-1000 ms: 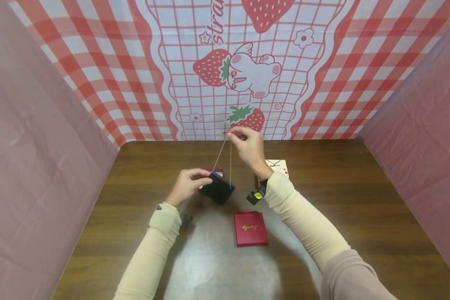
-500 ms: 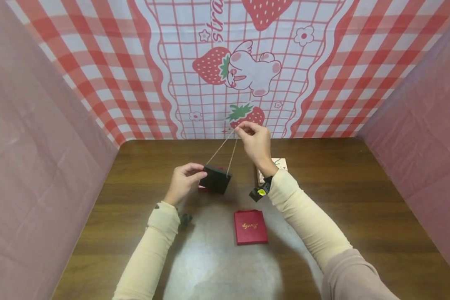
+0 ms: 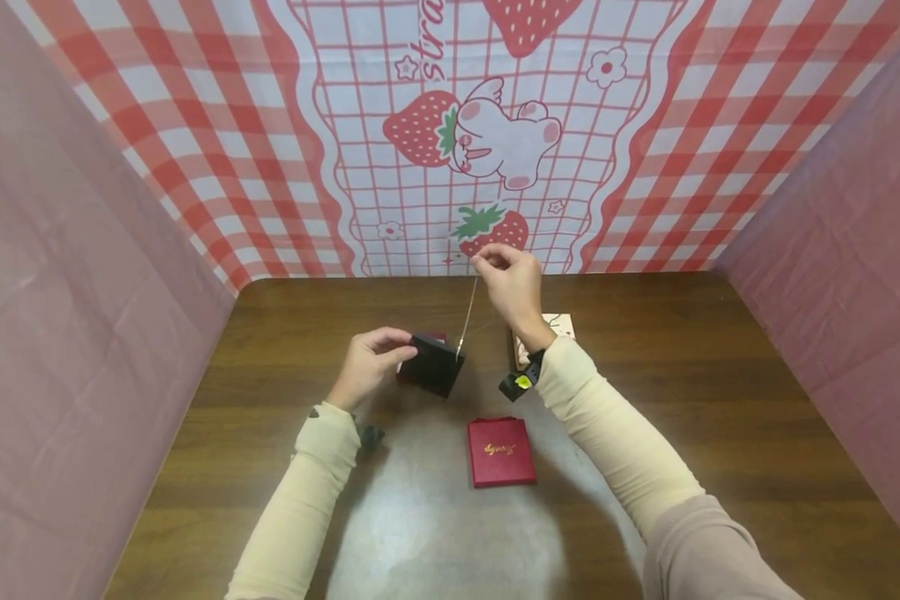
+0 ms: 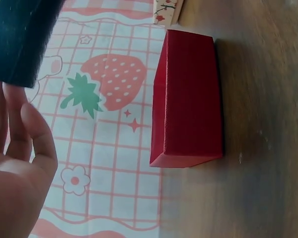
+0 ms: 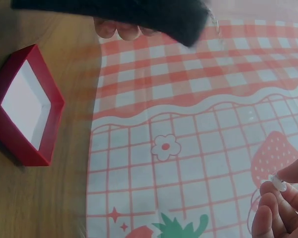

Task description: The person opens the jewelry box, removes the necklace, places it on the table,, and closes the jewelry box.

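A black pad (image 3: pixel 437 367) is pinched at its upper left corner by my left hand (image 3: pixel 370 364), tilted above the table. From its right corner a thin chain (image 3: pixel 467 317) runs up to my right hand (image 3: pixel 512 286), which pinches it between thumb and fingertips. In the right wrist view a small whitish piece (image 5: pixel 277 182) sits at the right fingertips, and the pad (image 5: pixel 139 15) crosses the top. Behind and below the pad stands an open red box (image 5: pixel 54 106) with a white inside, largely hidden in the head view; the left wrist view shows its red side (image 4: pixel 193 99).
A red lid-like square (image 3: pixel 501 452) with gold lettering lies nearer me, right of centre. A cream patterned box (image 3: pixel 560 325) stands behind my right wrist. A strawberry-print cloth (image 3: pixel 502 142) hangs at the back edge, with pink cloth on both sides.
Both hands have shifted, the left slightly left and up, the right rightward. Two chain strands ran up from the pad before; now one shows clearly. The pad's tilt has changed.
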A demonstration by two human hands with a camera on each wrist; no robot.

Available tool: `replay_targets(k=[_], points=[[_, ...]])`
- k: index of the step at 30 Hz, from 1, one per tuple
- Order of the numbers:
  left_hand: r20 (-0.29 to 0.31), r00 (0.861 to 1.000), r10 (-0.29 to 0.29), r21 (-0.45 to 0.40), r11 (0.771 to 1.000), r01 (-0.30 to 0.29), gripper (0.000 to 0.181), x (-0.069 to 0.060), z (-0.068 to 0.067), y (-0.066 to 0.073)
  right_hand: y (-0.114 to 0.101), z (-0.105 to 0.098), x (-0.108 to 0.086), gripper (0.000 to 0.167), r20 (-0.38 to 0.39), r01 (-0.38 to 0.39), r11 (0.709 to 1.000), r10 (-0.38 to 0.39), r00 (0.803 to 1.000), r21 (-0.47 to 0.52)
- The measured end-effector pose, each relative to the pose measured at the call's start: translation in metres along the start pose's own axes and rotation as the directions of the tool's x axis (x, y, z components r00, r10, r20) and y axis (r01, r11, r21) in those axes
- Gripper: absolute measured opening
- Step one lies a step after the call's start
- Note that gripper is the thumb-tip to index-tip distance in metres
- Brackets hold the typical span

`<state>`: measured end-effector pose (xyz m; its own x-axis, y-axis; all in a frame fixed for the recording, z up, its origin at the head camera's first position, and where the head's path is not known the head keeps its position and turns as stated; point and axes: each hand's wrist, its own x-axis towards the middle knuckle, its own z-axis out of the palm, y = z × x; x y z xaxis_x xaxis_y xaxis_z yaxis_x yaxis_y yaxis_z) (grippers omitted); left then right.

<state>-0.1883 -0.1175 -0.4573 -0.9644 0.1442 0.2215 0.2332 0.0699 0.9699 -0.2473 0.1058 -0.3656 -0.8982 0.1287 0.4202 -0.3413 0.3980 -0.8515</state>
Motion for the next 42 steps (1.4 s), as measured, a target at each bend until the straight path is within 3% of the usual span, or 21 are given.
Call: replay_targets(k=[5, 10, 16, 21, 28, 38, 42], points=[[-0.09, 0.996, -0.018, -0.002, 1.0, 0.018, 0.024, 0.001, -0.002, 0.0, -0.004, -0.004, 0.004, 0.012, -0.023, -0.001, 1.0, 0.001, 1.0, 0.026], [-0.134, 0.989, -0.066, -0.025, 0.998, 0.064, 0.025, 0.003, -0.003, -0.003, -0.006, -0.009, 0.009, 0.011, -0.064, 0.0, 0.999, 0.003, 0.998, 0.038], [-0.173, 0.98, -0.099, -0.014, 0.995, 0.098, 0.027, 0.003, -0.005, -0.007, -0.005, -0.014, 0.012, 0.014, -0.004, 0.04, 0.998, -0.04, 0.999, 0.046], [-0.185, 0.972, -0.147, 0.009, 0.988, 0.151, 0.031, 0.002, -0.007, -0.009, 0.0, -0.018, 0.016, 0.013, 0.083, 0.078, 0.996, -0.082, 0.993, 0.05], [-0.189, 0.96, -0.206, -0.002, 0.978, 0.21, 0.034, -0.002, -0.01, -0.01, 0.008, -0.024, 0.025, 0.012, 0.106, 0.091, 0.995, -0.094, 0.99, 0.028], [-0.185, 0.963, -0.194, -0.037, 0.981, 0.191, 0.031, -0.005, -0.01, -0.01, 0.006, -0.028, 0.036, 0.014, 0.081, 0.105, 0.992, -0.1, 0.992, -0.067], [-0.168, 0.963, -0.21, -0.099, 0.976, 0.196, 0.03, -0.007, -0.013, -0.01, 0.007, -0.031, 0.038, 0.015, 0.082, 0.1, 0.99, -0.092, 0.992, -0.101]])
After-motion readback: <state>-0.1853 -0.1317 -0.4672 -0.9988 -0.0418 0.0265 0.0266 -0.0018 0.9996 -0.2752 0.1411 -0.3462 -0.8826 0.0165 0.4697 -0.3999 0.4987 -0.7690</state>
